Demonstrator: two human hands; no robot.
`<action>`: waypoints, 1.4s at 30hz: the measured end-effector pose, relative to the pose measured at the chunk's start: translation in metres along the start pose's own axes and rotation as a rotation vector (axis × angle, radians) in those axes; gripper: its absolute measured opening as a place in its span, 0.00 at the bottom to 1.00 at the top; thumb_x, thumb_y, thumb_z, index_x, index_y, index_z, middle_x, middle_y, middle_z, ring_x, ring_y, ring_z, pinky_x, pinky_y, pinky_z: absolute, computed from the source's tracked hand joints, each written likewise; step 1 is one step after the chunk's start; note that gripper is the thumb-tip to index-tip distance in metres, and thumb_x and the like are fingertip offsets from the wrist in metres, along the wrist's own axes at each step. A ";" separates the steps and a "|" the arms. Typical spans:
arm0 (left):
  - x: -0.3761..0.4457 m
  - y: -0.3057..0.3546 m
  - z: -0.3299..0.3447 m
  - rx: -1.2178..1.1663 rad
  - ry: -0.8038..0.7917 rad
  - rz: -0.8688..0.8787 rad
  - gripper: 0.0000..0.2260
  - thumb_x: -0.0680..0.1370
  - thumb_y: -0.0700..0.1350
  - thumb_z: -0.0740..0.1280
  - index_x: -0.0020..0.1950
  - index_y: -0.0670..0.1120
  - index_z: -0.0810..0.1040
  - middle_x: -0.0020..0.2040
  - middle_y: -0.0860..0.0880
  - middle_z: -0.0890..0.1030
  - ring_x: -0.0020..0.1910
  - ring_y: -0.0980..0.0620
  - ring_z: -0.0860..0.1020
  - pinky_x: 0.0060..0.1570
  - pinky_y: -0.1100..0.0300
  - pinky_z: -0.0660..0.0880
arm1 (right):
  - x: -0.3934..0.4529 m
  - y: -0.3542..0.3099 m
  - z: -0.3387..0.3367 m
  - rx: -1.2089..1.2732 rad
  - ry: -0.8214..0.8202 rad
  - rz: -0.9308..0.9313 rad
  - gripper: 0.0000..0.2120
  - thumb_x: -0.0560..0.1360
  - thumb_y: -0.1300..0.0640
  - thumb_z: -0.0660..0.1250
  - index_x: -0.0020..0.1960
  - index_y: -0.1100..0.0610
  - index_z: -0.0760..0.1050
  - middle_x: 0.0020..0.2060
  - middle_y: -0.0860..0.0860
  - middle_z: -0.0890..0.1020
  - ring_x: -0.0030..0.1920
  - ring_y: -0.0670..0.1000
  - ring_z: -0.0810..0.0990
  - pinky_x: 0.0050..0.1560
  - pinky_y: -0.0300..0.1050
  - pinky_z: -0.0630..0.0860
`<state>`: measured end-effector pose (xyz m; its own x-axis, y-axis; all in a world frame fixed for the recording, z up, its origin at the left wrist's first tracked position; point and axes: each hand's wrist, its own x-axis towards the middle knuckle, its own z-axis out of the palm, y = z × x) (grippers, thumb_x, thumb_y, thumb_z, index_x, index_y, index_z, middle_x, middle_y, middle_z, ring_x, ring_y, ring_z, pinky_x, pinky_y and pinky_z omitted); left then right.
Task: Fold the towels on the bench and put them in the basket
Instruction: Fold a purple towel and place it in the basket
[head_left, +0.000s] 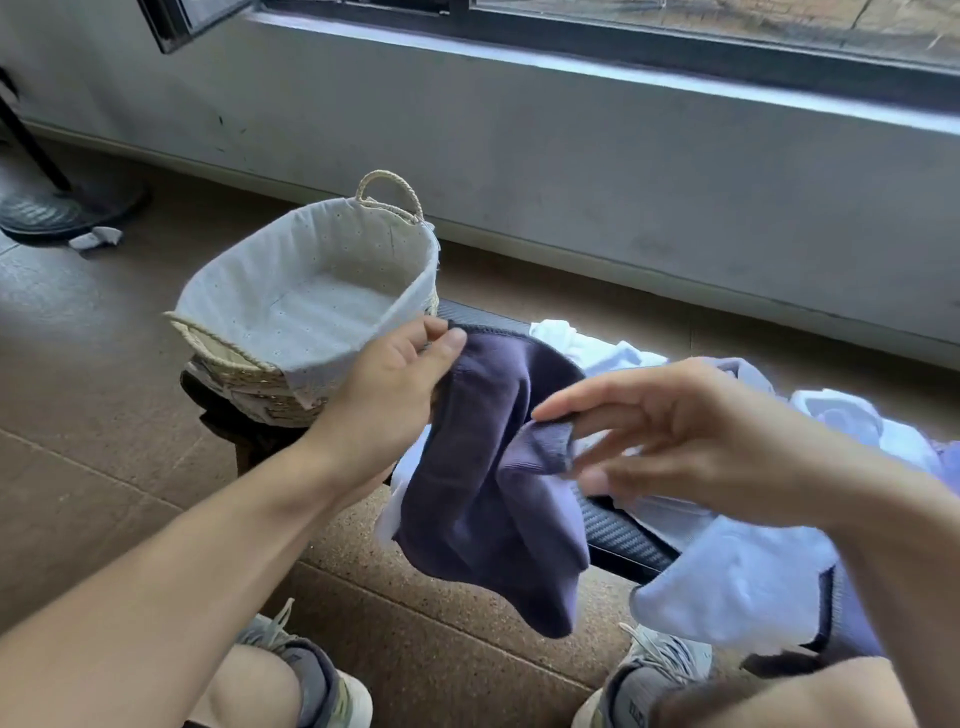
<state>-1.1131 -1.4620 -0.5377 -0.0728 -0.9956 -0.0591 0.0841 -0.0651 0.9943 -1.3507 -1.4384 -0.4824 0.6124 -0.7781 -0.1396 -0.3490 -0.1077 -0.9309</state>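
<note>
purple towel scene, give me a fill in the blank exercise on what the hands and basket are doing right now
1. The left hand pinches a corner of the dark ____ towel.
2. The right hand pinches another ____ of that same towel.
3. The woven basket with the pale liner holds ____ towels.
4. The white towels lie in an unfolded heap on the ____.

Missing words: purple; corner; no; bench

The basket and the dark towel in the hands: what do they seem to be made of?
The basket looks like pale woven straw or rope, judging by its twisted handles, with a white dotted fabric liner. The dark towel looks like soft matte purple-grey cloth, perhaps microfibre or cotton: it drapes limply and has a stitched edge.
</note>
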 end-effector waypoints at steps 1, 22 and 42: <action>-0.002 -0.002 0.004 -0.011 -0.023 0.000 0.07 0.84 0.45 0.63 0.49 0.51 0.80 0.41 0.42 0.80 0.40 0.45 0.76 0.42 0.51 0.72 | 0.005 0.002 0.009 -0.142 0.132 -0.055 0.11 0.73 0.61 0.77 0.53 0.50 0.85 0.41 0.48 0.86 0.38 0.46 0.84 0.41 0.40 0.79; -0.027 -0.002 0.018 -0.101 -0.214 0.045 0.08 0.76 0.55 0.71 0.43 0.54 0.76 0.36 0.43 0.78 0.37 0.47 0.73 0.39 0.50 0.71 | 0.026 0.008 0.032 -0.542 0.654 -0.245 0.06 0.72 0.45 0.76 0.43 0.46 0.81 0.34 0.40 0.80 0.43 0.43 0.76 0.45 0.36 0.71; -0.014 0.020 0.003 -0.101 -0.019 0.036 0.08 0.73 0.52 0.69 0.44 0.48 0.76 0.35 0.47 0.84 0.32 0.54 0.80 0.34 0.63 0.78 | -0.001 0.006 -0.021 -0.087 0.245 -0.116 0.13 0.67 0.53 0.78 0.36 0.56 0.75 0.34 0.49 0.82 0.35 0.46 0.79 0.40 0.35 0.76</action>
<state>-1.1137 -1.4488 -0.5163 -0.0868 -0.9960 -0.0209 0.1868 -0.0368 0.9817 -1.3681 -1.4515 -0.4809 0.4655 -0.8829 0.0618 -0.3527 -0.2491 -0.9020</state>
